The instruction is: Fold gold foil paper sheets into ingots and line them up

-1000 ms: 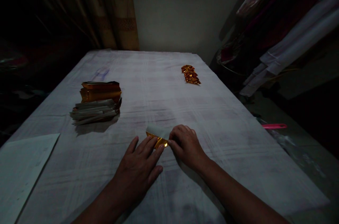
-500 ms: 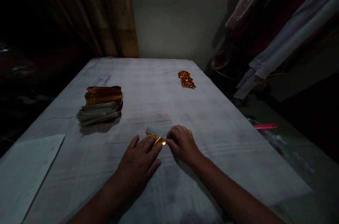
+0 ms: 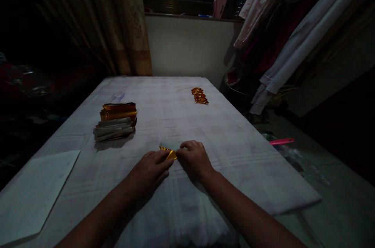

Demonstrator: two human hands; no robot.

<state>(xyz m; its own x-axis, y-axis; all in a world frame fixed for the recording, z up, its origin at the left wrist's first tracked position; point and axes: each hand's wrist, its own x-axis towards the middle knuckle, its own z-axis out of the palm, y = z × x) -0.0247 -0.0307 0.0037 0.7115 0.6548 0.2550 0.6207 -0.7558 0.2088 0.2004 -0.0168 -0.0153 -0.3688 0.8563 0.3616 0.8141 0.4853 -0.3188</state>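
A small gold foil paper with a white back lies on the cloth-covered table in front of me. My left hand lies flat on its near left part, fingers stretched out and pressing it down. My right hand has its fingers curled and pinched on the paper's right end. A stack of gold and white papers stands at the left. Several folded gold pieces lie in a row at the far right.
A white sheet lies at the table's near left corner. A curtain hangs behind the table and clothes hang at the right. A pink-handled tool lies on the floor past the right edge.
My hands have drawn closer together over the foil paper, which shows less of its white part. The camera has tilted up, so the window sill is now in sight.
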